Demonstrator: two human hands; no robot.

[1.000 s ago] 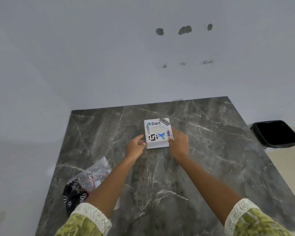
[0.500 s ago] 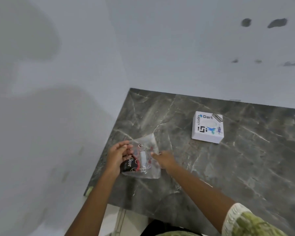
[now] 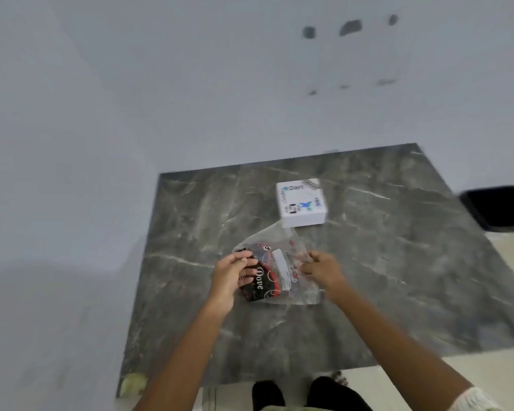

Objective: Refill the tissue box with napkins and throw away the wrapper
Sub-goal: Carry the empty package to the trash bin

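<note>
A clear plastic wrapper [image 3: 279, 264] with a black, red and white printed part is lifted above the dark marble table [image 3: 398, 262]. My left hand [image 3: 232, 272] grips its black left end. My right hand [image 3: 321, 268] pinches its clear right side. The white tissue box [image 3: 301, 203], covered with stickers, sits closed on the table just beyond the wrapper, apart from both hands. I cannot tell whether napkins are inside the wrapper.
A black bin [image 3: 498, 207] stands on the floor past the table's right edge. White walls close in the table at the back and on the left. The table's near edge is just in front of my feet [image 3: 297, 391].
Both hands left the tissue box, took hold of the wrapper at the table's left and have lifted it toward the middle, in front of the box.
</note>
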